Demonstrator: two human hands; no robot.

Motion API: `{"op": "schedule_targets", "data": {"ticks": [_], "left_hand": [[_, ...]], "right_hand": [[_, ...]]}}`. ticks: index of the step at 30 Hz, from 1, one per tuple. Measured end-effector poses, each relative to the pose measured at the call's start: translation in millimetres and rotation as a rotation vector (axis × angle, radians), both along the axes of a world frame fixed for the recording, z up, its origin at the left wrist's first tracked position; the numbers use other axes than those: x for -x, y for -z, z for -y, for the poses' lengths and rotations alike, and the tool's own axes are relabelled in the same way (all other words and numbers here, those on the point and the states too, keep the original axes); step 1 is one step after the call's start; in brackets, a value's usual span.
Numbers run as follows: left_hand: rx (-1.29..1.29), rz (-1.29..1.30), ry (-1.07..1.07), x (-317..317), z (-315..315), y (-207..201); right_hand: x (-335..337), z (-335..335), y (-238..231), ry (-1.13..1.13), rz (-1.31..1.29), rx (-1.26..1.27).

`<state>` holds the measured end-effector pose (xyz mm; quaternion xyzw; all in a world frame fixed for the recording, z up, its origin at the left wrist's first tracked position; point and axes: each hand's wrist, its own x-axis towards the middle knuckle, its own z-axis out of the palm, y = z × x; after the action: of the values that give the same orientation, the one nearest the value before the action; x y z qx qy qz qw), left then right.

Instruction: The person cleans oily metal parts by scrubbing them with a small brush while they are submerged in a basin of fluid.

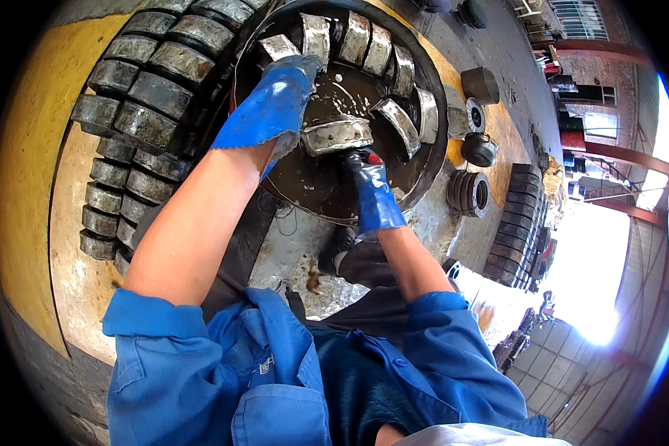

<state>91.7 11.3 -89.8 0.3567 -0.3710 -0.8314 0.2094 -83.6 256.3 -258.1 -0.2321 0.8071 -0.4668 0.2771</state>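
A round, dark metal basin [432, 149] with murky liquid in it stands before me. Curved, wet metal segments [355, 39] stand in a row along its far and right inner wall. In my blue gloved left hand [299, 73], reaching to the far left of the basin, the fingers are mostly hidden against the segments there. A curved metal piece [337, 137] lies level near the basin's middle. My right hand [366, 162], in a wet blue glove with a red patch, is closed at its lower right edge. Another segment [398, 126] leans beside it.
Stacked curved metal blocks [152, 97] fill the left side, close to the basin's rim. Round metal parts [468, 193] and a dark row of blocks [514, 223] stand at the right. My shoe [337, 251] is just below the basin.
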Motion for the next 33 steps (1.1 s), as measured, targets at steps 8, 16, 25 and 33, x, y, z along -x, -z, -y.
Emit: {"op": "schedule_targets", "data": {"ticks": [8, 16, 25, 33], "left_hand": [[0.029, -0.016, -0.045, -9.2, 8.7, 5.7], [0.019, -0.041, -0.040, -10.7, 11.7, 10.3], [0.015, -0.063, -0.020, -20.1, 12.9, 5.3], [0.026, -0.065, -0.021, -17.6, 16.9, 4.8]], "right_hand": [[-41.9, 25.1, -83.2, -0.623, -0.781, -0.437], [10.3, -32.2, -118.5, -0.027, 0.003, -0.033], [31.8, -27.1, -169.3, 0.181, 0.235, 0.155], [-23.9, 15.7, -164.3, 0.151, 0.243, 0.101]]}}
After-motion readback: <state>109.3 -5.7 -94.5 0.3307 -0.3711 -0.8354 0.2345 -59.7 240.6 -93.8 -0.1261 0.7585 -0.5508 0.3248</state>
